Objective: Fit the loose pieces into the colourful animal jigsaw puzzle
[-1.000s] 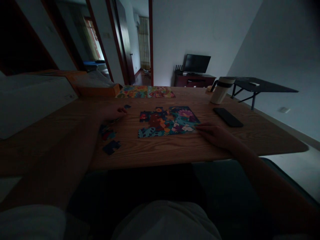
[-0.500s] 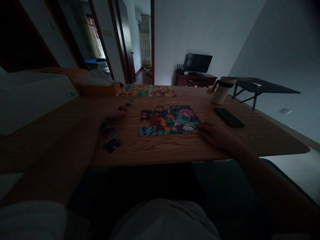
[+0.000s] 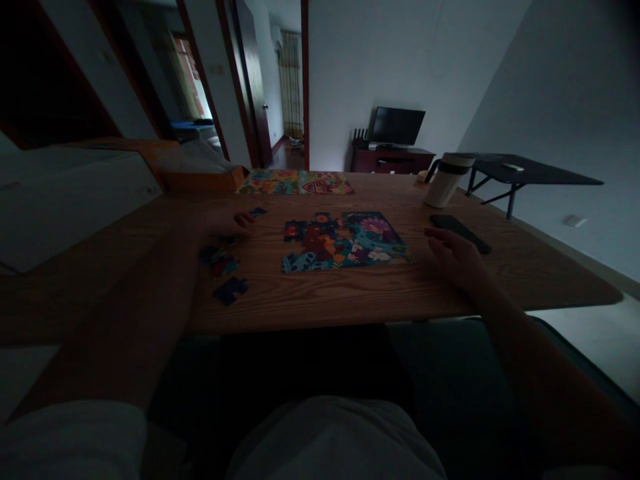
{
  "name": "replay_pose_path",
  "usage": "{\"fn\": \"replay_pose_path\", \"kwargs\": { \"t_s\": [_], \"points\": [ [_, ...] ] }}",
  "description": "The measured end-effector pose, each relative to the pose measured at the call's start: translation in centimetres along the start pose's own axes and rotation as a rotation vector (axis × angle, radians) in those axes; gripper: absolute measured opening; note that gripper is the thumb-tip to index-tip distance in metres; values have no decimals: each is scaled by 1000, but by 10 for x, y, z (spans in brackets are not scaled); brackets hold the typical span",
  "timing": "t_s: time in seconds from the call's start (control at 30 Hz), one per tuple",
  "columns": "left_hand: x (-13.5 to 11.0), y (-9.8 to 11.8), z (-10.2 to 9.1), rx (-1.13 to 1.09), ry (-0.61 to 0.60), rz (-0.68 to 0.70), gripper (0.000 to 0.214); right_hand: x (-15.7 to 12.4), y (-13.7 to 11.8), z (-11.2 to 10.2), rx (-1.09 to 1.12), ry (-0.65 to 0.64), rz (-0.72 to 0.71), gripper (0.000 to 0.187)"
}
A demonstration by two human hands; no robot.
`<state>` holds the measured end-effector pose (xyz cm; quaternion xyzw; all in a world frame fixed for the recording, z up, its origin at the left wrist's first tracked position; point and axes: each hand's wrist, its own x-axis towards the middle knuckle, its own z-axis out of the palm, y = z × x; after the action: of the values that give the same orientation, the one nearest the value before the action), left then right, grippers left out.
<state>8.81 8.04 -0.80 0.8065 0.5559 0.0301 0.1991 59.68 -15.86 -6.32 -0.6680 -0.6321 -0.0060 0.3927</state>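
Note:
A partly joined jigsaw puzzle (image 3: 350, 248) with rabbits and other animals lies flat mid-table, its left side ragged. My right hand (image 3: 455, 257) is just right of the puzzle, apart from it, fingers loosely stretched and holding nothing. On the left, my left hand (image 3: 227, 223) reaches low over loose pieces, its fingers slightly bent and apart. Nothing shows between them, though the palm side is hidden. A small loose puzzle piece (image 3: 258, 212) lies just beyond its fingertips. Nearer me are several overlapping puzzle pieces (image 3: 220, 261) and a dark puzzle piece (image 3: 231, 291).
Colourful picture sheets (image 3: 300, 183) lie at the table's far side, beside an orange box (image 3: 203, 180) with clear plastic. A white box (image 3: 80, 193) stands at the left. To the right are a dark phone (image 3: 460, 232) and a cream travel mug (image 3: 445, 183).
My right hand has moved right, off the puzzle's edge, and its fingers have lifted. My left hand has shifted very slightly over the loose pieces.

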Motion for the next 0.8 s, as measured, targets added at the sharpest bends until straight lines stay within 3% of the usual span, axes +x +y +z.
{"fn": "replay_pose_path", "kwargs": {
  "t_s": [0.23,0.43,0.63,0.8],
  "points": [
    [0,8,4,-96,-63,-2,63,-2,3,1,-19,-33,-47,45],
    [-10,9,-7,-56,35,22,56,-2,1,0,-58,-13,27,47],
    [-26,9,-15,16,-155,-131,58,-3,3,-1,-61,-24,41,46],
    [-24,15,-9,31,-168,-141,55,-2,6,0,-96,-27,23,45]
  ]
}}
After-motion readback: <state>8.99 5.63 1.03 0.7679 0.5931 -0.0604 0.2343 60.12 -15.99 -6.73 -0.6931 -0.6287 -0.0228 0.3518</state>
